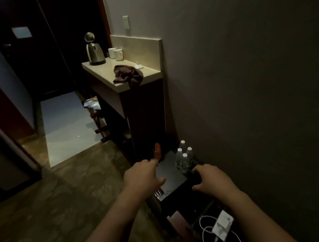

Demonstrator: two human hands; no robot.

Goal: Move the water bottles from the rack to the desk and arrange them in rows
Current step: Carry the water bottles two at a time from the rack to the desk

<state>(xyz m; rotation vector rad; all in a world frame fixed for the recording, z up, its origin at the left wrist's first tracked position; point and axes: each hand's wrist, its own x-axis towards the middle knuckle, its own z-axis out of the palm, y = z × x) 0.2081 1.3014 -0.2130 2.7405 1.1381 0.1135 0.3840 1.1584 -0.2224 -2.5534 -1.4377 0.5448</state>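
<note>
Left hand (141, 173) reaches forward over the near-left part of a low dark rack (171, 179); fingers curl down at the far end, and something pale and blurred shows at the fingertips — whether it is gripped, I cannot tell; thumb sticks out toward the right. Right hand (211, 179) reaches in beside it, knuckles up, fingers bent down at the rack's right side near the wall; dim light, so whether they close on anything I cannot tell either.

Between and just beyond the two hands: four water bottles (183, 159) with white caps, upright, clustered tight at the rack's far-right corner against the wall; the nearest bottle stands just beside the right hand's fingers, not clearly touched. A small reddish-brown object (157, 151) stands at the rack's far-left edge, just beyond the left hand.

Near edge of view, lower right: a white charger (222, 227) with looped cable on a dark surface.

Further out along the wall — a counter (105, 72) with pale top; steel kettle (94, 51) at its far-left corner; two white mugs (116, 53) by the back edge; a dark crumpled cloth (128, 76) hanging over the near-right edge.
</note>
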